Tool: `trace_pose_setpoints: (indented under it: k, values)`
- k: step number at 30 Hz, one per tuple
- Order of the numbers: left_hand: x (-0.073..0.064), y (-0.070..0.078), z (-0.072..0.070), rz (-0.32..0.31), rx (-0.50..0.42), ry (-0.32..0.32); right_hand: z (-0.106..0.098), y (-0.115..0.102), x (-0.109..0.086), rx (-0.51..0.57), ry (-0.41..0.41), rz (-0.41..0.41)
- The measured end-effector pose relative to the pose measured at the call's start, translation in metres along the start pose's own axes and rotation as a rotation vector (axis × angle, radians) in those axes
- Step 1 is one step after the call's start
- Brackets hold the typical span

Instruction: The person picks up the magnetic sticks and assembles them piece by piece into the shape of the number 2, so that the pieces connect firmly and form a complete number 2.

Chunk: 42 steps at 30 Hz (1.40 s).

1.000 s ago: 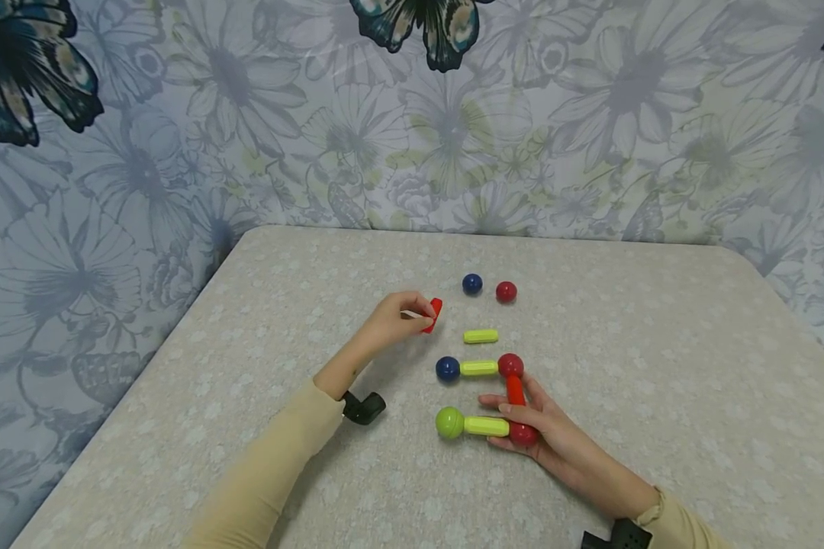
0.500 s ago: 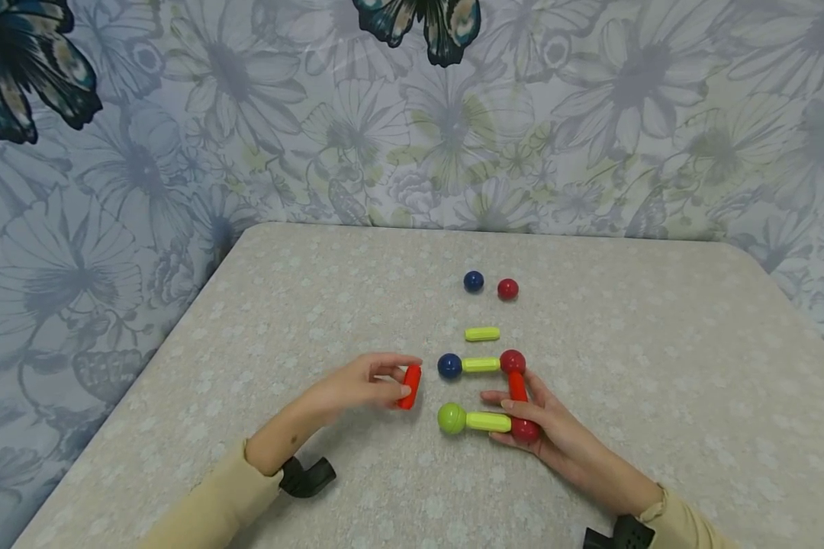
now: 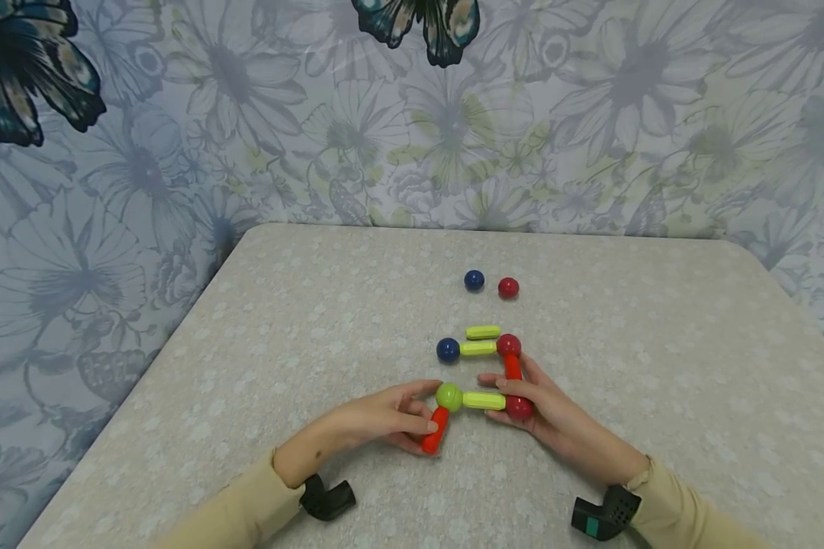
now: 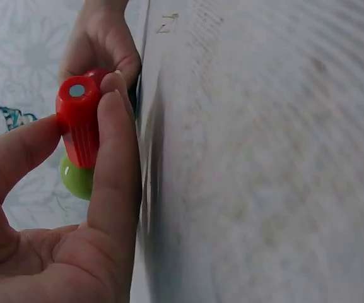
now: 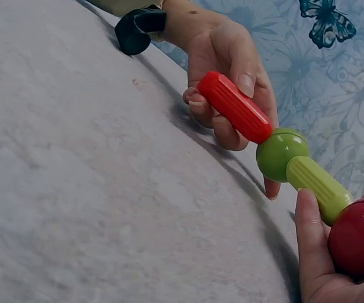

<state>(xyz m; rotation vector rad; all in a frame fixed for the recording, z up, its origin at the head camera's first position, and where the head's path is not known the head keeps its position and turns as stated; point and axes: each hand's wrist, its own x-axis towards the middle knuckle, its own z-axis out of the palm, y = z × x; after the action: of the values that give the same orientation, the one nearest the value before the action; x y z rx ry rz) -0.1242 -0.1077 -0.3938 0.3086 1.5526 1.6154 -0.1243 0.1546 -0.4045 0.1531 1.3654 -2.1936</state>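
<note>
Thumb and fingers of my left hand [image 3: 384,418] pinch a red magnetic stick [image 3: 436,431]; its far end meets the green ball [image 5: 282,154]. Blue-grey metal shows in the stick's near end in the left wrist view. From the green ball a yellow-green stick [image 3: 484,401] runs to a red ball [image 3: 519,408], which my right hand [image 3: 556,415] holds at the assembly's corner. Another red stick [image 3: 513,367], partly behind the right fingers, links it to a second red ball [image 3: 509,345]. A further yellow-green stick [image 3: 477,348] ends at a blue ball [image 3: 448,350].
Just beyond the assembly lies a loose yellow-green stick [image 3: 483,332]. Farther back on the patterned table [image 3: 659,343] sit a loose blue ball [image 3: 474,280] and a loose red ball [image 3: 508,287]. A floral wall [image 3: 590,152] rises behind the table's far edge.
My left hand has brought the red stick nearer the body and then right, against the green ball. The right hand and assembly have shifted slightly away, closer to the loose yellow-green stick.
</note>
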Motion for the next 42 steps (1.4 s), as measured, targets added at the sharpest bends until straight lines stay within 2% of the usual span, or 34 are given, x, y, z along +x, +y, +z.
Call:
trace_pose_setpoints:
  k: [10,14,23,32,37,42]
  values:
    - [0.014,-0.006,0.000,0.044,-0.145,-0.035,0.003,0.000,0.010,0.001,-0.035,-0.041]
    - [0.015,-0.007,0.000,0.049,-0.148,-0.009,0.004,-0.001,0.012,0.006,-0.023,-0.040]
    - [0.018,-0.005,-0.005,0.076,-0.174,0.056,0.007,-0.005,0.021,-0.011,-0.049,-0.062]
    - [0.017,-0.005,-0.014,0.067,-0.185,0.094,0.013,-0.004,0.030,-0.033,-0.031,-0.063]
    - [0.016,-0.006,-0.015,0.068,-0.174,0.068,0.015,-0.001,0.027,-0.036,-0.003,-0.055]
    - [0.013,-0.006,-0.015,0.060,-0.143,0.039,0.018,-0.001,0.019,-0.099,0.040,-0.054]
